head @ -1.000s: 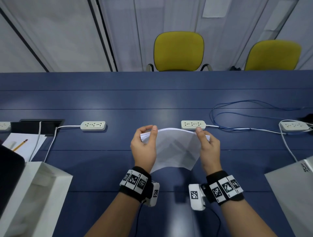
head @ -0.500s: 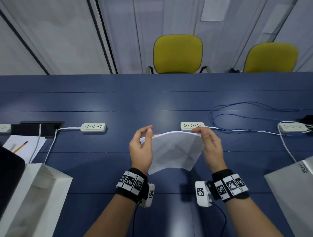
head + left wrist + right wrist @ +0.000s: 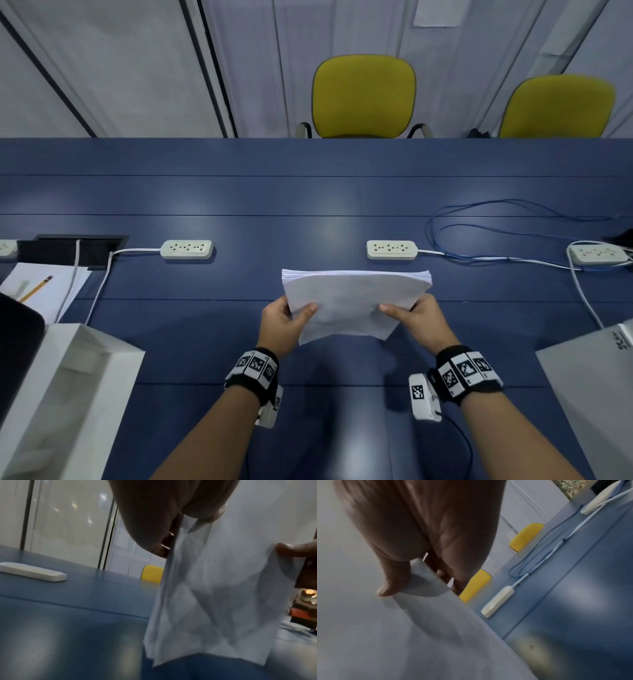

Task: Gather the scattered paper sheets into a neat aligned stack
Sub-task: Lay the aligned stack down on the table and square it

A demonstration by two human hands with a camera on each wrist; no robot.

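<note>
Gripping item: white paper-sheet stack [image 3: 352, 301], pinched between left hand [image 3: 281, 325] and right hand [image 3: 419, 322], above blue table [image 3: 205, 198].

Blue table [image 3: 239, 198] with power strips [image 3: 186, 248], cables [image 3: 479, 222], pencil [image 3: 36, 289]

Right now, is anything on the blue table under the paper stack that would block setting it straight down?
Nothing visible does. The white paper stack, gripped by the left hand and right hand, hangs over bare blue table. The nearest cream power strip lies farther back.
</note>
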